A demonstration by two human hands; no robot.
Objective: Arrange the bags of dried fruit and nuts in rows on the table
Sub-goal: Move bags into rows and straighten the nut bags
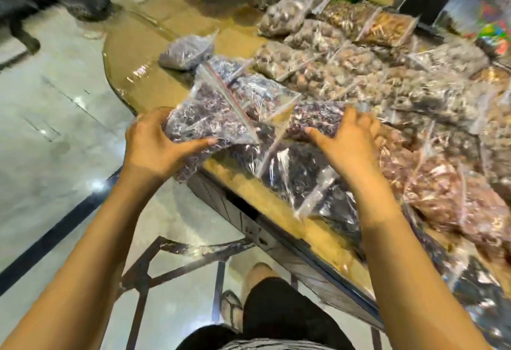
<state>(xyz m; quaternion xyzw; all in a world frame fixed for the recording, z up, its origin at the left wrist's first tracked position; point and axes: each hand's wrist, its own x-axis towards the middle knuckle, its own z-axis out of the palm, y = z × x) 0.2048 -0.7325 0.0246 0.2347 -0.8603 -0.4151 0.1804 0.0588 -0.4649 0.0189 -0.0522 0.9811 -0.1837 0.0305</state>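
Observation:
Clear zip bags of dried fruit and nuts cover the wooden table [154,84]. My left hand [154,142] grips a bag of dark purple dried fruit [210,112] at the table's near left corner, thumb on top and fingers under it. My right hand [348,139] presses on a neighbouring bag of dark reddish fruit [318,117], fingers curled over its far edge. Below them lies a bag of black dried fruit [301,172]. A single purple bag [188,51] sits apart further back. The picture is blurred by motion.
Brown nut bags [318,62] and golden snack bags [387,29] lie in rows toward the back right; reddish bags [442,192] crowd the near right. The table edge [276,228] runs diagonally. A metal stool frame [171,261] stands below on the tiled floor.

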